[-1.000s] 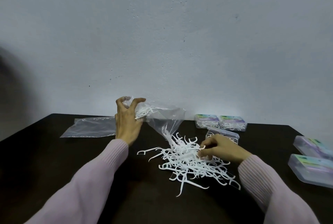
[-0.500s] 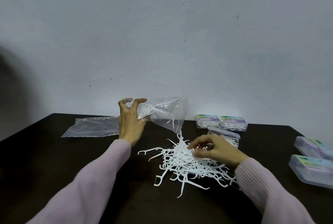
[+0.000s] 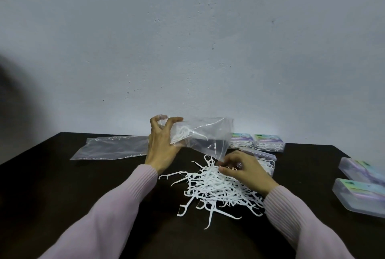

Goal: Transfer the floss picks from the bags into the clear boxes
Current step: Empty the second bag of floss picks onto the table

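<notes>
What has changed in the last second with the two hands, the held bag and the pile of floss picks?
The left hand has tipped the held bag from mouth-down to nearly level; a few picks remain inside. The right hand moved from the pile's right side to its far edge, just under the bag's mouth. The pile of floss picks shifted slightly. The flat empty bag and the clear boxes stayed put.

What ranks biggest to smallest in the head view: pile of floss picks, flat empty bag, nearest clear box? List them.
1. Pile of floss picks
2. Flat empty bag, close to the pile in spread; it lies farther away, so this order is unsure
3. Nearest clear box, partly cut off at the frame edge
</notes>
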Demonstrator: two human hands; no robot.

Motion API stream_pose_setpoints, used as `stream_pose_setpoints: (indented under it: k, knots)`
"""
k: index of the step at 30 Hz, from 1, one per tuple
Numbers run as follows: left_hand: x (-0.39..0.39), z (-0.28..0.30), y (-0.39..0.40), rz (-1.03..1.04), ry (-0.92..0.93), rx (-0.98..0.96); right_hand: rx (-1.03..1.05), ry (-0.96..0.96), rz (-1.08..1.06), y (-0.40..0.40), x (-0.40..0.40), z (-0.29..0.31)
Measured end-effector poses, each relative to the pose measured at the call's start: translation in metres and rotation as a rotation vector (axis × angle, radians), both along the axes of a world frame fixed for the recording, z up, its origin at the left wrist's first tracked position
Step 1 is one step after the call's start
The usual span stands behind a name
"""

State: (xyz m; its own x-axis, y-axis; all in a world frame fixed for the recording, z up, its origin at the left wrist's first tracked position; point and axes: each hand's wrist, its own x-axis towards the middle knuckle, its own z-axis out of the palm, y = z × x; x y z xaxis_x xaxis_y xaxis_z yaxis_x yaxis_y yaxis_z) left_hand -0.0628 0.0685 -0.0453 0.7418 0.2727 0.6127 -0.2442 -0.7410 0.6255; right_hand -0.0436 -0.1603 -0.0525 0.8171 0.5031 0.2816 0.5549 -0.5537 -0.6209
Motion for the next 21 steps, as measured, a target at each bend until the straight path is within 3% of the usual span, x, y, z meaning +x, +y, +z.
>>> stream_pose_setpoints:
  k: [5,7,15,18,21]
  knots:
    - [-0.001,-0.003,0.000,-0.003,-0.019,0.062,0.388,0.036,-0.092,0.000,-0.001,0.008]
    - [0.001,-0.006,0.002,-0.004,0.007,0.099,0.450,0.012,-0.111,0.002,-0.003,0.008]
    - [0.006,-0.012,0.004,-0.016,0.038,0.184,0.314,-0.281,-0.159,0.002,0.001,0.007]
    - [0.005,-0.013,0.003,-0.048,0.026,0.195,0.251,-0.251,-0.044,0.003,-0.005,0.008]
    - [0.005,-0.012,0.001,-0.137,-0.023,0.081,0.257,-0.149,0.015,0.004,-0.009,0.009]
